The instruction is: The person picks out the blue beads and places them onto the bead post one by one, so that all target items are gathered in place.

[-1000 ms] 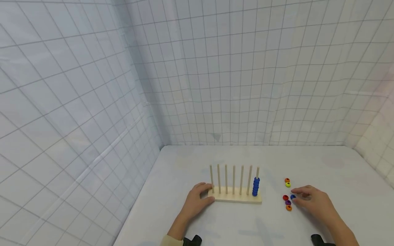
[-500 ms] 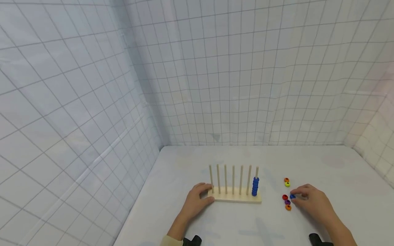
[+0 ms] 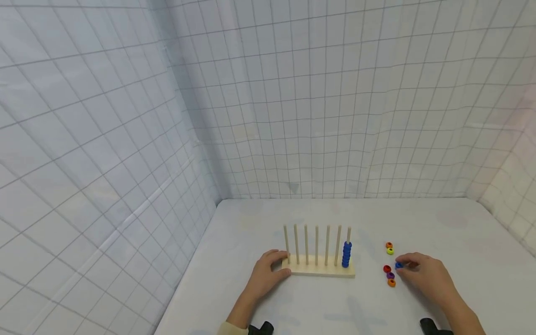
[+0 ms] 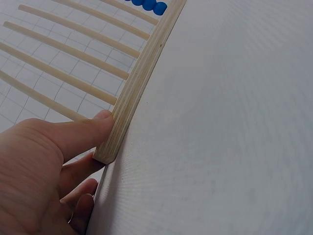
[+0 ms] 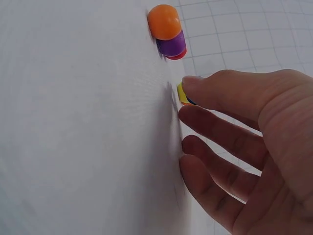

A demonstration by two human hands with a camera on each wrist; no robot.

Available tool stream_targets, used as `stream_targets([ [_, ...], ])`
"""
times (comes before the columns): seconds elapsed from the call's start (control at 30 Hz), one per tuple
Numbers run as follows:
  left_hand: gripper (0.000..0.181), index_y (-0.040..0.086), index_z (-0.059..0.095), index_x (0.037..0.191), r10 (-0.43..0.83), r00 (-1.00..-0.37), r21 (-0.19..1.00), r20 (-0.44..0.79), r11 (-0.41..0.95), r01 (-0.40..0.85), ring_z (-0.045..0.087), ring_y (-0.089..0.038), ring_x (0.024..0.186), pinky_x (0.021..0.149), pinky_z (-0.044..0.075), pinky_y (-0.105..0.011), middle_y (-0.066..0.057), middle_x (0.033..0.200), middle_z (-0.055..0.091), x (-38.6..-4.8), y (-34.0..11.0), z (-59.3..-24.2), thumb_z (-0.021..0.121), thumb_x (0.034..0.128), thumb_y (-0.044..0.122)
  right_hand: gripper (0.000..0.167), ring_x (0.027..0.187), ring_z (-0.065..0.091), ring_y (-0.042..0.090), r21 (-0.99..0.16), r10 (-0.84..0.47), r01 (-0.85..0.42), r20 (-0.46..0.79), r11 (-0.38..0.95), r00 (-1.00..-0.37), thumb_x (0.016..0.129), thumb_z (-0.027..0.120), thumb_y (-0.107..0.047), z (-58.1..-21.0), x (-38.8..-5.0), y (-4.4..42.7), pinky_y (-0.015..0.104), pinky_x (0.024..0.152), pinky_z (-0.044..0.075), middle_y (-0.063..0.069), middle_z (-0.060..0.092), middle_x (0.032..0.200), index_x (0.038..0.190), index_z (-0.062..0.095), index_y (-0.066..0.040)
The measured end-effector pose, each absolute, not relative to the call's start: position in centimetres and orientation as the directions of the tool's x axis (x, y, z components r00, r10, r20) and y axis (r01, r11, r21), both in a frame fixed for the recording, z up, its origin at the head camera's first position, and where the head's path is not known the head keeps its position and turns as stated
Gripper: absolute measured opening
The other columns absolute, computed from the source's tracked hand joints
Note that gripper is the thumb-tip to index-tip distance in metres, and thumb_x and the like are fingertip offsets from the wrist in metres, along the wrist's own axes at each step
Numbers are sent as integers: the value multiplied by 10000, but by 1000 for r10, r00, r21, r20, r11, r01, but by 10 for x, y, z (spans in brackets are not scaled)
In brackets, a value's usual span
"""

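Observation:
A wooden peg rack (image 3: 318,267) with several upright pegs stands on the table, a stack of blue beads (image 3: 346,255) on its rightmost peg. My left hand (image 3: 264,274) grips the left end of its base; in the left wrist view the thumb (image 4: 93,128) lies along the front of the base. Over on the right, my right hand (image 3: 429,274) pinches a loose blue bead (image 3: 398,265) between thumb and forefinger. The thumb hides most of that bead in the right wrist view, where the other fingers (image 5: 205,188) are bent near the tabletop.
Left of my right hand lie a red bead (image 3: 387,268), a purple bead (image 3: 391,276) and an orange bead (image 3: 391,283). Farther back, a yellow bead (image 3: 390,251) lies against another orange bead (image 3: 389,244). White gridded sheeting (image 3: 310,116) encloses the table (image 3: 268,211).
My right thumb and forefinger have closed in on the blue bead, which has shifted slightly away from the purple one. My left hand keeps its hold on the rack.

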State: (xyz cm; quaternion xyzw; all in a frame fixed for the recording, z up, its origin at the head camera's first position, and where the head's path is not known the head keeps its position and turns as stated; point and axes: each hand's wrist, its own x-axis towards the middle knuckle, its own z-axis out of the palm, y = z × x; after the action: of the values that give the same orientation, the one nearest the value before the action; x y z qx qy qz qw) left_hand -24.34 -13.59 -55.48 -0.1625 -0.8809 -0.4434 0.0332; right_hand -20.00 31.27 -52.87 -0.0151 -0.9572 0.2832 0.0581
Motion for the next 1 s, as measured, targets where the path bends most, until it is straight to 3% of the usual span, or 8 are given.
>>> stream_targets([
  [0.17, 485, 184, 691, 1276, 257, -946, 777, 199, 547, 312, 495, -374, 1315, 1063, 376, -607, -122, 1372, 585, -243, -135, -556, 799, 847, 385, 283, 851, 625, 258, -542, 73, 13, 91, 841, -993, 817, 835, -224, -524, -199, 313, 493, 739, 504, -6, 704, 893, 1069, 761, -119],
  [0.67, 484, 179, 696, 1269, 262, -941, 773, 215, 544, 328, 490, -362, 1324, 1062, 374, -610, -114, 1362, 597, -242, -131, -556, 801, 846, 389, 289, 888, 658, 314, -536, 45, -72, 203, 841, -978, 848, 811, -210, -517, -194, 309, 529, 736, 524, 39, 733, 952, 1112, 760, -103],
  [1.0, 482, 174, 690, 1277, 264, -939, 778, 219, 534, 332, 504, -375, 1299, 1046, 383, -616, -133, 1362, 584, -242, -136, -553, 801, 852, 374, 248, 855, 658, 205, -541, 27, -170, 337, 824, -941, 837, 817, -151, -516, -200, 293, 292, 649, 547, -8, 726, 964, 1078, 774, -115],
])
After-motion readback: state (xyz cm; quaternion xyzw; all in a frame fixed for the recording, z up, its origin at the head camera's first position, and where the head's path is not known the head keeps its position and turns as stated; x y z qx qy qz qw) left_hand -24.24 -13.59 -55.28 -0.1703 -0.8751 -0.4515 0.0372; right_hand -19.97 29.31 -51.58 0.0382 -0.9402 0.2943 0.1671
